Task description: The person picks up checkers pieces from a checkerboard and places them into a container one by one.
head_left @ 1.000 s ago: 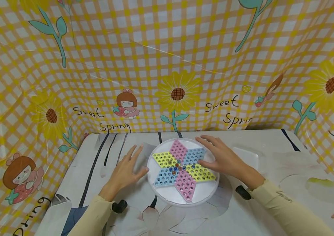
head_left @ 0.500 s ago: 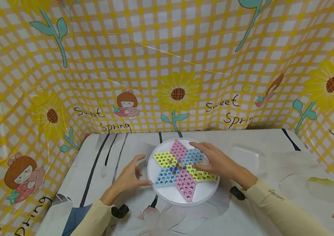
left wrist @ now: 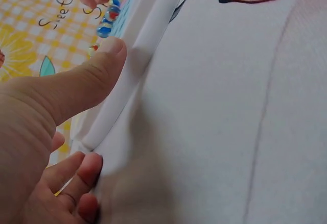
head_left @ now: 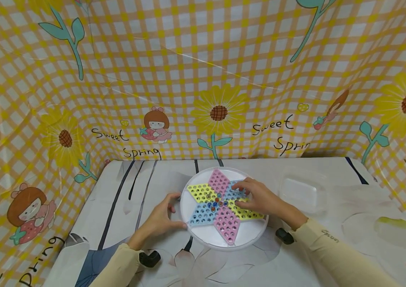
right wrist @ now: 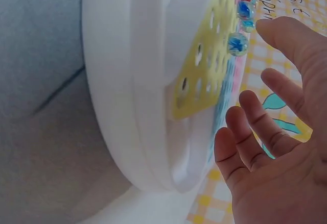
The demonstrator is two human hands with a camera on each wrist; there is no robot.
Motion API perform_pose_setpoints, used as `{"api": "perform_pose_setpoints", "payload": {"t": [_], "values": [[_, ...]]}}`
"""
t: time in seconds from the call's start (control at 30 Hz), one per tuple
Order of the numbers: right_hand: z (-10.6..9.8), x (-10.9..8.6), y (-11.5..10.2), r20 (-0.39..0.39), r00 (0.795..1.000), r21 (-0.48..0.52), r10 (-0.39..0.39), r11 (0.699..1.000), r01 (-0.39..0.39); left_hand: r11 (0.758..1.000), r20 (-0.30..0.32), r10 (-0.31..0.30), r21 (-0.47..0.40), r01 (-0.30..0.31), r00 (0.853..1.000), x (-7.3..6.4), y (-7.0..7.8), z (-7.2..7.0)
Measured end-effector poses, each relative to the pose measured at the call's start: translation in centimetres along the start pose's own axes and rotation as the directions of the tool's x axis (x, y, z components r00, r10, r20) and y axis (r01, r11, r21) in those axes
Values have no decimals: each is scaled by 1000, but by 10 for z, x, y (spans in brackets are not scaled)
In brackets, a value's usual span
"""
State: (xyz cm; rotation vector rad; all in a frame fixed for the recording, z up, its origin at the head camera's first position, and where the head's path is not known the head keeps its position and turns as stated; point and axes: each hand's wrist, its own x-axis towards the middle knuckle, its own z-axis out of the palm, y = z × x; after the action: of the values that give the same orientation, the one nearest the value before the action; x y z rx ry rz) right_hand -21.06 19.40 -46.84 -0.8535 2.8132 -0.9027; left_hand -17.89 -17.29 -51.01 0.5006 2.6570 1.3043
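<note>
At the near edge, two beige fabric sleeves [head_left: 335,251] extend toward the work area, with a black wrist-mounted unit [head_left: 150,258] below each wrist. The left hand [head_left: 159,217] is positioned at the left side of a round white plastic game board [head_left: 203,235]. Its thumb and index finger are set widely apart at the rim; the thumb tip lies at the rim, and whether it bears on it cannot be determined. The hand is not closed around anything.

The board lies flat on a white table [head_left: 167,179] printed with dark lines and pale flowers, between the two hands. It carries a perforated six-pointed star in pink, yellow and blue. A cluster of small glass marbles [head_left: 215,204], several blue and some reddish, sits at the star's centre.

The right hand [head_left: 260,196] is above the board's right side, fingers spread and bent, thumb near the marbles, gripping nothing.

To the right of the board is a shallow transparent plastic tray [head_left: 303,191]. Behind the table hangs a yellow, tan and white checked sheet [head_left: 203,59] with sunflowers and "Sweet Spring" lettering.
</note>
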Motion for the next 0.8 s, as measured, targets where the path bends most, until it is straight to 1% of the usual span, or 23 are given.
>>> {"api": "perform_pose_setpoints", "payload": {"t": [0.17, 0.4, 0.63, 0.8], "values": [[3, 0, 6, -1, 1000, 12, 4, 1000, -4, 1000, -16, -20, 15, 20, 1000, 1, -5, 3], [5, 0, 10, 9, 1000, 2, 18, 1000, -18, 1000, -29, -19, -25, 18, 999, 1, -7, 5], [7, 1, 12, 12, 1000, 9, 1, 1000, -1, 1000, -39, -11, -21, 10, 999, 0, -8, 7], [8, 1, 13, 9, 1000, 12, 9, 1000, -9, 1000, -39, -9, -30, 8, 999, 0, -8, 8]]}}
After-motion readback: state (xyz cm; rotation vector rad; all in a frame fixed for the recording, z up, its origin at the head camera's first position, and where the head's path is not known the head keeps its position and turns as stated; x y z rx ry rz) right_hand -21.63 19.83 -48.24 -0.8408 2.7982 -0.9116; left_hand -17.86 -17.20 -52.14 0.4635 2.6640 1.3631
